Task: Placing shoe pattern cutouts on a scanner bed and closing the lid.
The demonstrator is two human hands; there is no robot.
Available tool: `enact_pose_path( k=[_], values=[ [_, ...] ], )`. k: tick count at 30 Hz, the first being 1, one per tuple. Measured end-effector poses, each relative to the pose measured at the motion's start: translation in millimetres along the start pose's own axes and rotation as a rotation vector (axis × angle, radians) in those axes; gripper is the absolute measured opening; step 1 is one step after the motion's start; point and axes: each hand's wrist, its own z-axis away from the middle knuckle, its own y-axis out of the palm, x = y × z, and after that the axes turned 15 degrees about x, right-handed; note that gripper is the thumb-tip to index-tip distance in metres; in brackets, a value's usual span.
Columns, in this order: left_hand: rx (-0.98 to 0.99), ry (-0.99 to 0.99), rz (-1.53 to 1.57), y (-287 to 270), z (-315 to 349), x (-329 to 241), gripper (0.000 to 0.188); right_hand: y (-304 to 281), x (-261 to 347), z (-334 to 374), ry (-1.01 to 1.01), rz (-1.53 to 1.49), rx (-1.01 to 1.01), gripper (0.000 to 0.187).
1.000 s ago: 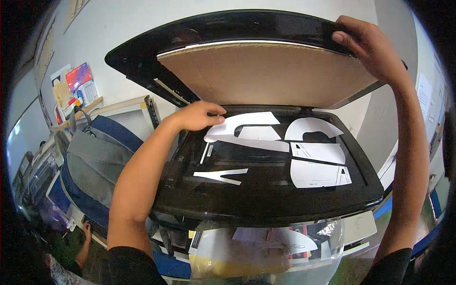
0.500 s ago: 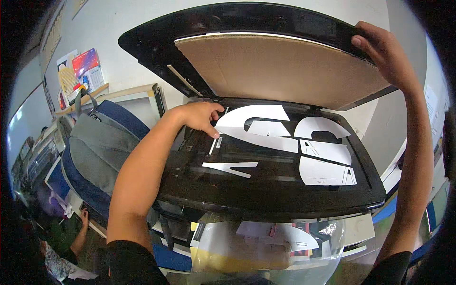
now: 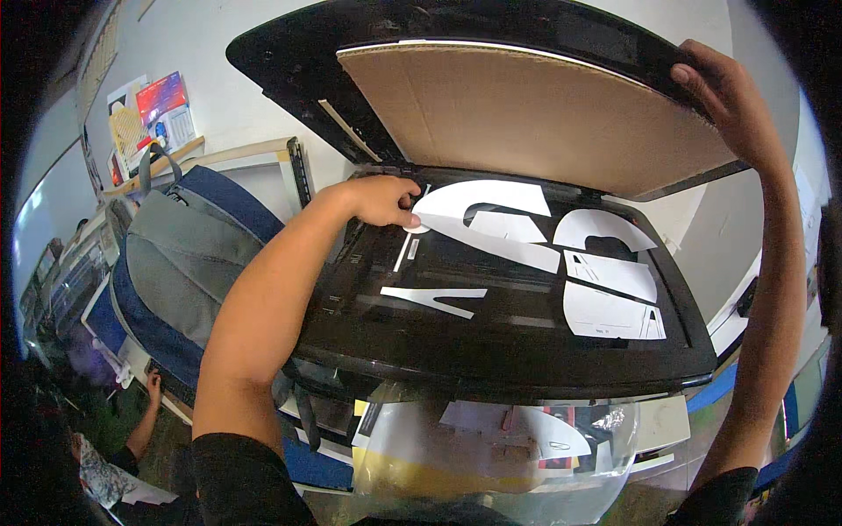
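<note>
My right hand [image 3: 726, 103] grips the far right edge of the raised black scanner lid [image 3: 289, 46], thumb in front of it. The lid's underside carries a brown cardboard sheet [image 3: 526, 118]. Below, my left hand [image 3: 384, 202] pinches the left end of a large curved white paper piece [image 3: 487, 195], which bends a little at the thumb. This piece lies on the dark scanner glass [image 3: 491, 337]. To its right are a smaller curved paper piece [image 3: 605, 226] and two printed paper pieces [image 3: 610, 272]. A V-shaped paper piece [image 3: 434, 300] lies nearer to me.
A grey and blue backpack [image 3: 184, 263] stands left of the scanner. Papers and a clear plastic sheet [image 3: 491, 491] are in front of it. Leaflets [image 3: 162, 101] rest on a wall ledge at the far left. Another person's hand [image 3: 153, 386] shows at the lower left.
My left hand's thumb and fingers have closed in on the left end of the large curved piece, which now bends there. My right hand still holds the lid. The view has shifted slightly.
</note>
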Motion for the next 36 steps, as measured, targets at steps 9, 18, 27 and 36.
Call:
enact_pose_path(
  k=[9, 18, 27, 36],
  values=[
    [0.045, -0.013, -0.045, -4.0, 1.4, 3.2, 0.076, 2.1, -0.1, -1.0, 0.0, 0.014, -0.022, 0.033],
    [0.138, 0.028, -0.055, -12.1, 11.7, 5.1, 0.082, 0.4, 2.4, -0.2, -0.04, -0.024, -0.047, 0.034],
    [0.176, 0.019, -0.049, -12.4, 20.9, -14.4, 0.067, 4.4, -6.4, -0.3, -0.046, -0.014, -0.097, 0.036],
    [0.224, -0.055, -0.086, -12.2, 21.6, -10.8, 0.05, -0.9, 4.3, 0.1, -0.033, -0.001, -0.072, 0.035]
  ],
)
